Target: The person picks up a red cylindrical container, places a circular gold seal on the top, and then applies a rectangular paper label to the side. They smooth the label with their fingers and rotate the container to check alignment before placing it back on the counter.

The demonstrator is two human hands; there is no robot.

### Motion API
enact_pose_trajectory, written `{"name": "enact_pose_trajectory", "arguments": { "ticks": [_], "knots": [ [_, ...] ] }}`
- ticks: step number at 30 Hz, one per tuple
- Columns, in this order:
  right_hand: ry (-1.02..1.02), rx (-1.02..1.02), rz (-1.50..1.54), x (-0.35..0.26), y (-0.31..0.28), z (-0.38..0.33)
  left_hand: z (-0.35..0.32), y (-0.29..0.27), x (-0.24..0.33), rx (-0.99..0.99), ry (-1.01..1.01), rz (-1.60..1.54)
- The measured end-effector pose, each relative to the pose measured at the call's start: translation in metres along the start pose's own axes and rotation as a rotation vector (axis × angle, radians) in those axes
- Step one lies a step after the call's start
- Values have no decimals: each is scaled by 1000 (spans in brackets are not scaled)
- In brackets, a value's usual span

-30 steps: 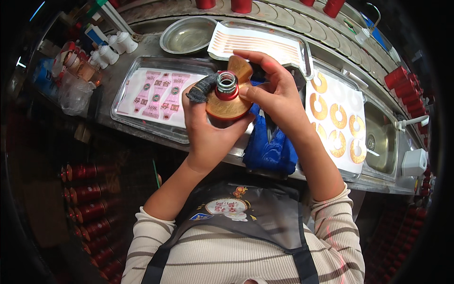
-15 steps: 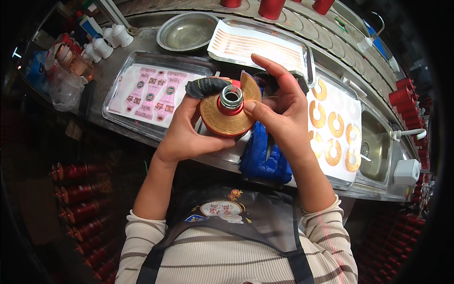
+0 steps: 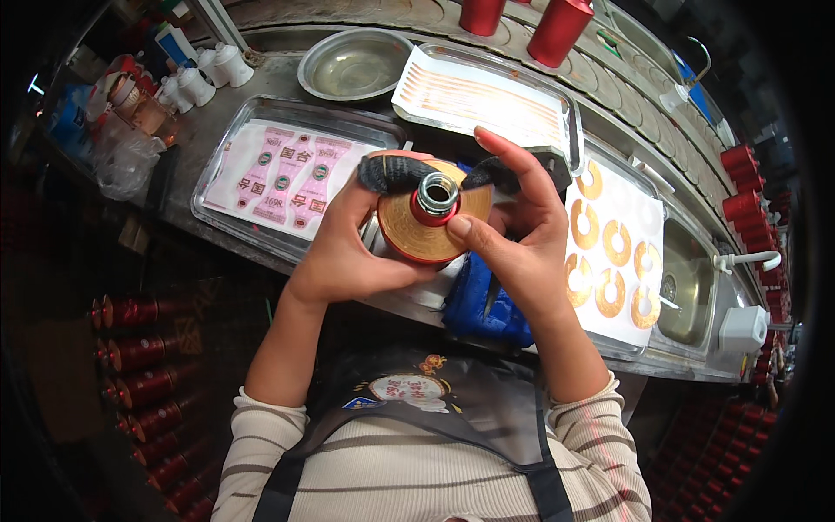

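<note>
A red bottle point(image 3: 424, 257) with a bare, uncapped glass mouth is held up in front of me, its neck tipped toward me. On its shoulder lies a gold ring-shaped label point(image 3: 404, 224), curving round the neck. My left hand point(image 3: 348, 252) grips the bottle's side, and a finger in a dark fabric cover rests on the label's far left. With my right hand point(image 3: 526, 239) I press the thumb against the label beside the neck. Another dark-covered fingertip touches the label's far right edge, while one bare finger points up and away. The bottle's lower body is hidden.
A tray of pink printed labels point(image 3: 283, 174) lies left, a sheet of gold ring labels point(image 3: 613, 252) right. Behind are a metal bowl point(image 3: 357, 65) and a tray of gold strips point(image 3: 478, 96). Red bottles point(image 3: 561, 30) stand on the conveyor; a sink point(image 3: 691, 278) is far right.
The label's right part, standing up before, now lies down on the shoulder under my right hand's dark-covered finger. Hands and bottle have shifted slightly right; the bottles on the conveyor have moved.
</note>
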State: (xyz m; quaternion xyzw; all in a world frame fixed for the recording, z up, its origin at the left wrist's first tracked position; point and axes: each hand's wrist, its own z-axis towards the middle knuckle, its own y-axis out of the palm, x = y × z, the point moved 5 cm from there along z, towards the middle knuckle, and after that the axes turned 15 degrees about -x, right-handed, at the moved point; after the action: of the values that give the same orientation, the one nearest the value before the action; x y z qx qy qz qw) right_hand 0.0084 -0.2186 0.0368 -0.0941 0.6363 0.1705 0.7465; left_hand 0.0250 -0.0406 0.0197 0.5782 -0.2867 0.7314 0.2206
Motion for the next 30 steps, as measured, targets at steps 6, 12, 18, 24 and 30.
{"name": "enact_pose_trajectory", "arguments": {
  "ticks": [6, 12, 18, 24, 30],
  "knots": [
    [-19, 138, -39, 0, -10, -6, 0, -15, 3, -112, 167, -313],
    [107, 127, 7, 7, -3, -5, -1, -6, 0, 53, 29, -369],
    [141, 83, 163, 19, 1, -1, -2, 1, 3, 79, 22, -438],
    [134, 17, -173, 16, 6, -15, -3, 5, 4, 68, -45, -419],
    [178, -68, -161, 16, 3, -13, -6, 2, 0, 50, 16, -375]
  ]
}}
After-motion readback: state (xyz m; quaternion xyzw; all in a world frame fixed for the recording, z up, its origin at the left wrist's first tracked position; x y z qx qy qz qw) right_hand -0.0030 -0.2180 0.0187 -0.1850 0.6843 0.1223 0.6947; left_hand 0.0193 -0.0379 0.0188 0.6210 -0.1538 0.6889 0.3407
